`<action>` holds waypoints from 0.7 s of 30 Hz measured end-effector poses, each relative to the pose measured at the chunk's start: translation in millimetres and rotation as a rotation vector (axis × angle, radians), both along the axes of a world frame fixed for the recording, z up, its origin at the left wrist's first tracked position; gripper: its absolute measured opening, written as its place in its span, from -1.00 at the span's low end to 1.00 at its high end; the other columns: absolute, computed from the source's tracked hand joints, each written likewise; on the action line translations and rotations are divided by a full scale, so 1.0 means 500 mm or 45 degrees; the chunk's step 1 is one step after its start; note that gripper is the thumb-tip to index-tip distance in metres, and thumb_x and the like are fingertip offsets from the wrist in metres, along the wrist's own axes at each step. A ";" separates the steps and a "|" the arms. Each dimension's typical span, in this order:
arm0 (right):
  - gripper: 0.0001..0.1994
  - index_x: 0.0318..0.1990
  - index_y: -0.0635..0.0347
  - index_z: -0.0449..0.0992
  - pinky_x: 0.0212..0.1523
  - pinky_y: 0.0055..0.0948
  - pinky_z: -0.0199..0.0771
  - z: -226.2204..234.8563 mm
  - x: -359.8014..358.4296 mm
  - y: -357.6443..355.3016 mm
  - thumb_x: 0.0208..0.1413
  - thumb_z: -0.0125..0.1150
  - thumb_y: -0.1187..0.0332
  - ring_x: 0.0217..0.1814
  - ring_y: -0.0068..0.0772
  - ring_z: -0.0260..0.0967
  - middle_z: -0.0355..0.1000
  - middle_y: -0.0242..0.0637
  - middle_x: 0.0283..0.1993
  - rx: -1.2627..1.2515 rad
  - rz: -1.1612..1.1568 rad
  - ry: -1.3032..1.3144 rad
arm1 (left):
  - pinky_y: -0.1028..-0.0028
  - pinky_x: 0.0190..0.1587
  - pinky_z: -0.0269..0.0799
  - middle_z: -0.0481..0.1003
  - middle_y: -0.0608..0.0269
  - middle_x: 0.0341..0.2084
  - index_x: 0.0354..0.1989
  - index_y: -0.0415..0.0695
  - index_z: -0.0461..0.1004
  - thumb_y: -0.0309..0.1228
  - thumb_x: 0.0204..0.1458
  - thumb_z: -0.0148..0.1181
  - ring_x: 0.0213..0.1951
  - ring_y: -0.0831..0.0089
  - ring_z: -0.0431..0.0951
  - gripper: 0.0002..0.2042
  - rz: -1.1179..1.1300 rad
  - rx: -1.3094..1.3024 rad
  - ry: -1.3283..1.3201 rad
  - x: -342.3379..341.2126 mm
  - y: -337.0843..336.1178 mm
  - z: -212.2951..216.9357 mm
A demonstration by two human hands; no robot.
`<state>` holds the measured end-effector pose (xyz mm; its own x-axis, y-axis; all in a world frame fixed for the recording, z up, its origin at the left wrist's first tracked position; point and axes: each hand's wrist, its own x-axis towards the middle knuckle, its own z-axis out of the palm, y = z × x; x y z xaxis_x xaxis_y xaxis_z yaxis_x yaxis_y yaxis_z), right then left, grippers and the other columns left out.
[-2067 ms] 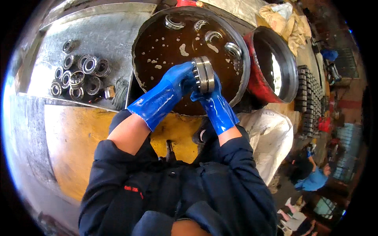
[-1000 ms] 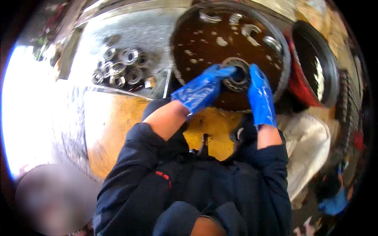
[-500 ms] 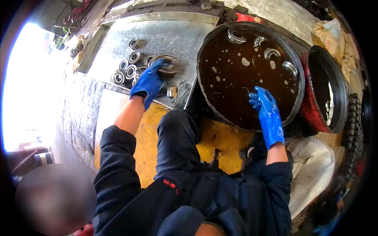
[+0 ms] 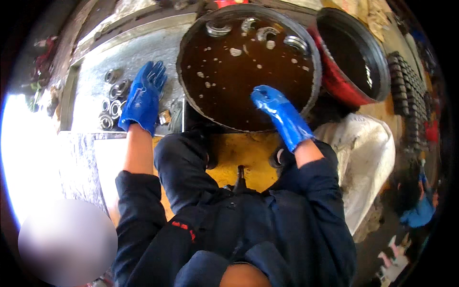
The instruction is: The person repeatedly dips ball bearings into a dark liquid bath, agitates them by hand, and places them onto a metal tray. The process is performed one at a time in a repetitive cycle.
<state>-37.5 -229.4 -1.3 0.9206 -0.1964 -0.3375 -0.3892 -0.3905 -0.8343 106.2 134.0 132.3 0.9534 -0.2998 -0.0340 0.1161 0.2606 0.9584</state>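
My left hand [image 4: 145,95], in a blue rubber glove, lies over a metal tray [image 4: 95,57] with its fingers stretched out, and nothing shows in it. Beside and partly beneath it sits a group of steel bearings [image 4: 105,121]. A short metal cylinder [image 4: 164,117] is right of its wrist. Over a round drum [image 4: 313,52] of dark brown liquid [image 4: 224,91] is my right hand [image 4: 275,109], gloved alike, with fingers curled in; their inner side is hidden. Along the drum's far side, steel bearing rings [image 4: 218,30] stick out of the liquid among patches of foam.
A red drum [image 4: 334,81] with a black rim stands right of the large one. Nearer is a white sack [image 4: 361,148]. Dark ridged pieces [image 4: 406,91] are stacked at far right. A grey-green rag [image 4: 176,115] lies at the tray's corner. Below is a yellow surface [image 4: 239,148].
My left hand has let go of the bearing it held and opened out flat over the tray. The fingers of my right hand have curled in above the liquid. The whole view has shifted rightward.
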 end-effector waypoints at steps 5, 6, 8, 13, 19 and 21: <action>-0.27 0.31 0.09 0.41 0.36 -0.21 0.33 0.014 -0.029 -0.001 0.07 0.24 -0.16 0.32 -0.04 0.41 0.47 -0.06 0.26 -0.484 0.072 0.297 | 0.25 0.33 0.34 0.40 -0.08 0.25 0.33 -0.32 0.22 -0.30 0.39 -0.09 0.27 0.14 0.43 -0.56 0.021 0.042 -0.129 -0.075 -0.170 0.014; -0.24 0.34 0.07 0.39 0.38 -0.21 0.30 0.017 -0.046 -0.005 0.05 0.26 -0.18 0.36 -0.03 0.37 0.43 -0.06 0.31 -0.476 0.089 0.311 | 0.26 0.32 0.34 0.42 -0.07 0.24 0.32 -0.32 0.24 -0.31 0.39 -0.09 0.25 0.15 0.45 -0.57 0.078 0.006 0.024 -0.074 -0.189 0.010; -0.18 0.38 0.06 0.35 0.42 -0.21 0.25 0.021 -0.078 -0.006 0.02 0.28 -0.21 0.41 -0.02 0.31 0.37 -0.04 0.36 -0.367 0.064 0.300 | 0.27 0.31 0.35 0.44 -0.05 0.22 0.31 -0.31 0.26 -0.31 0.39 -0.09 0.24 0.16 0.47 -0.58 0.121 -0.042 0.202 -0.072 -0.206 0.003; -0.16 0.33 0.22 0.37 0.32 -0.18 0.36 0.037 -0.037 -0.047 -0.04 0.38 -0.13 0.31 0.03 0.41 0.46 0.03 0.26 -0.464 0.034 0.121 | 0.22 0.32 0.34 0.37 -0.07 0.30 0.36 -0.24 0.25 -0.23 0.39 -0.09 0.29 0.14 0.43 -0.53 0.086 -0.224 0.117 0.007 -0.158 -0.002; -0.20 0.20 0.40 0.42 0.07 -0.11 0.54 -0.041 0.081 -0.135 -0.15 0.49 0.04 0.10 0.12 0.54 0.53 0.22 0.06 -0.692 -0.281 0.420 | 0.20 0.24 0.44 0.35 0.05 0.35 0.34 -0.14 0.29 -0.24 0.41 -0.21 0.32 0.15 0.40 -0.58 0.208 -0.437 0.208 0.092 -0.111 -0.042; -0.34 0.08 0.36 0.50 0.02 -0.07 0.55 -0.054 0.112 -0.117 -0.15 0.47 0.09 0.05 0.14 0.55 0.55 0.19 0.01 -0.766 -0.054 0.468 | 0.19 0.23 0.47 0.35 0.06 0.34 0.34 -0.13 0.31 -0.25 0.41 -0.22 0.32 0.14 0.41 -0.58 0.263 -0.519 0.313 0.102 -0.090 -0.027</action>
<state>18.4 -287.8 -28.2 0.7554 -0.4796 -0.4465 -0.6292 -0.7212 -0.2900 157.4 89.2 118.8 0.9727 -0.1417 -0.1841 0.2317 0.6481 0.7254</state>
